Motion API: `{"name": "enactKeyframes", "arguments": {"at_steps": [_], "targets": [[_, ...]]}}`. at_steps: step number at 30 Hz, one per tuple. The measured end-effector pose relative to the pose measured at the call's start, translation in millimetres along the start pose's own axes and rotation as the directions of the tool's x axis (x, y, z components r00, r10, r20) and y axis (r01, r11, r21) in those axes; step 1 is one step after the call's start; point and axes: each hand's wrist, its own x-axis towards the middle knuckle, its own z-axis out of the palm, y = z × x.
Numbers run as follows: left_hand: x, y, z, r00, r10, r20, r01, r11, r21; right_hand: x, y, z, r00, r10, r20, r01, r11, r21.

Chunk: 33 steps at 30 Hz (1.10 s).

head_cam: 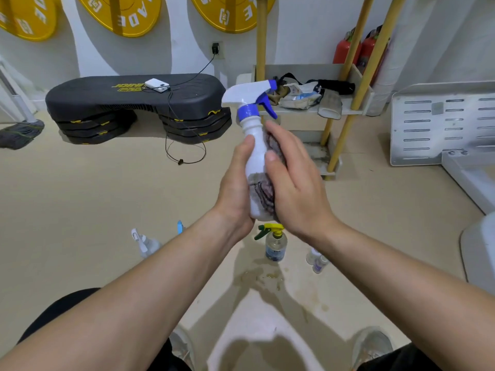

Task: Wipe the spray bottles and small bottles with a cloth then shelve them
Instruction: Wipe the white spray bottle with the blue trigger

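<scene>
Head view: left hand (235, 183) grips the white plastic spray bottle with blue trigger (254, 153) low on its body. Right hand (297, 183) cups a mottled dark cloth (263, 199) against the bottle's right side. Bottle is held in the air between both hands, long axis near upright, nozzle pointing right. Yellow-posted pale shelf (302, 110) lies ahead and to the right, nearer the right hand, so shelving probably falls to that side.

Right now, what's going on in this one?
A person is partway through wiping. The left hand holds a white spray bottle upright, while the right hand holds a dark cloth around its side. Waiting on the floor are a yellow-topped bottle, a clear spray bottle and two small bottles. No bottles show on the shelf behind.
</scene>
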Motion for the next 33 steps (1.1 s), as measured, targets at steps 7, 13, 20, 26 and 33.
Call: {"name": "enactKeyframes", "arguments": {"at_steps": [7,13,20,26,33], "targets": [[7.0,0.9,-4.6,0.998,-0.011,0.061,0.006,0.997,0.071,14.4,1.6,-11.9,0.878,0.478,0.009,-0.425,0.773,0.471],[7.4,14.4,-11.9,1.000,-0.020,0.013,0.020,0.999,0.038,-15.6,2.4,6.3,0.978,0.202,-0.048,-0.191,0.966,0.175],[1.6,6.0,-3.9,0.981,0.145,-0.129,-0.104,0.953,0.283,-4.9,3.1,-5.0,0.982,-0.182,-0.048,0.166,0.959,-0.227],[1.7,3.5,-2.6,0.992,0.082,-0.091,-0.073,0.993,0.094,8.6,-1.4,-3.9,0.999,-0.005,0.052,0.009,0.998,-0.069],[0.0,11.8,-3.8,0.984,0.085,-0.155,-0.079,0.996,0.040,0.4,13.5,4.4,0.951,0.301,0.069,-0.301,0.853,0.426]]}}
